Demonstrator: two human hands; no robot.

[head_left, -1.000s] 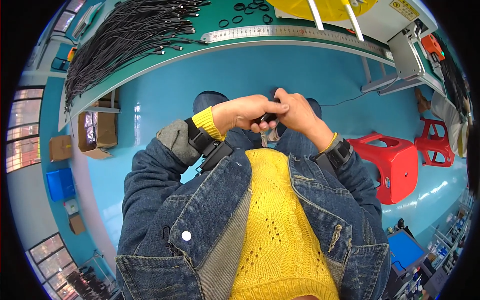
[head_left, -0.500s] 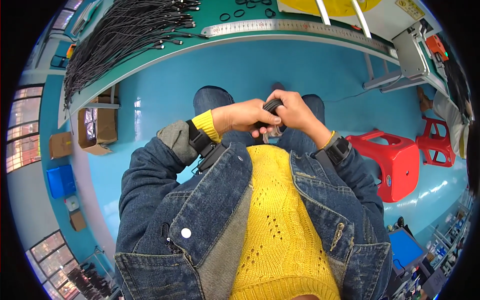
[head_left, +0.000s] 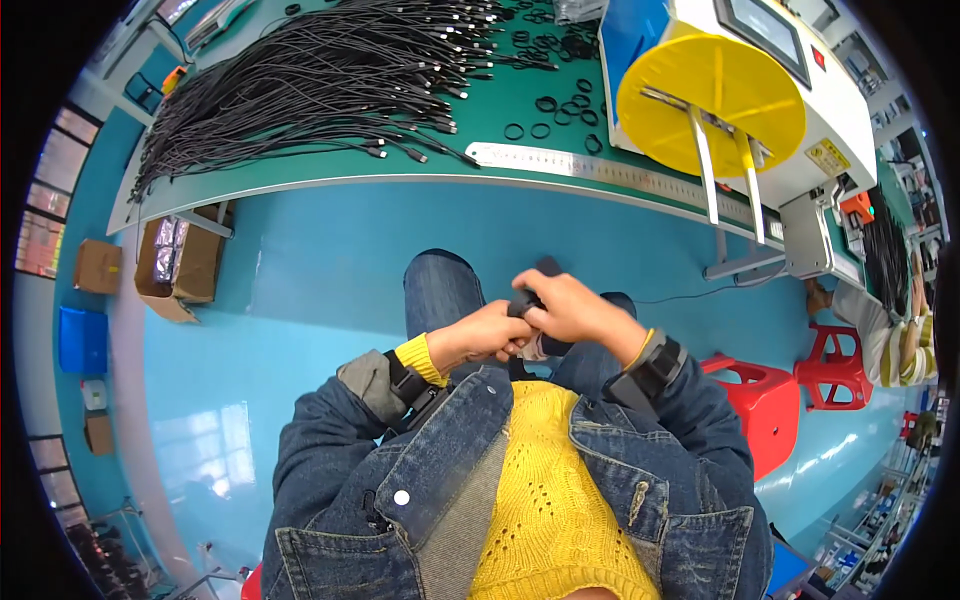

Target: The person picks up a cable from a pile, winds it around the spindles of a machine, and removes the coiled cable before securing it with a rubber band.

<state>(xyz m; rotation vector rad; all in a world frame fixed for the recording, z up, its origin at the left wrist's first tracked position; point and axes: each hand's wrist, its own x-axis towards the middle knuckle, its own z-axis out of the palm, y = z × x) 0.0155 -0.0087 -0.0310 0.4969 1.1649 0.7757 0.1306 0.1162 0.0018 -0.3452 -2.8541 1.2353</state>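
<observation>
Both my hands meet over my lap, above my jeans. My right hand (head_left: 575, 312) is closed around a small black object (head_left: 530, 295), whose upper end sticks out past my fingers. My left hand (head_left: 487, 335) is curled against the right one from the left, its fingers touching the same object's lower part. Most of the object is hidden by my fingers, so its shape is unclear. I wear a denim jacket over a yellow sweater, with dark bands on both wrists.
A green bench top (head_left: 330, 165) ahead carries a big bundle of black cables (head_left: 300, 80), black rings (head_left: 545, 100), a steel ruler (head_left: 600, 170) and a machine with a yellow disc (head_left: 710, 95). Cardboard box (head_left: 180, 265) under the bench; red stools (head_left: 765, 400) and another person (head_left: 900, 320) to my right.
My view has tipped up so the bench and machine show more. My hands stay joined on the black object, its end now sticking out past my right fingers.
</observation>
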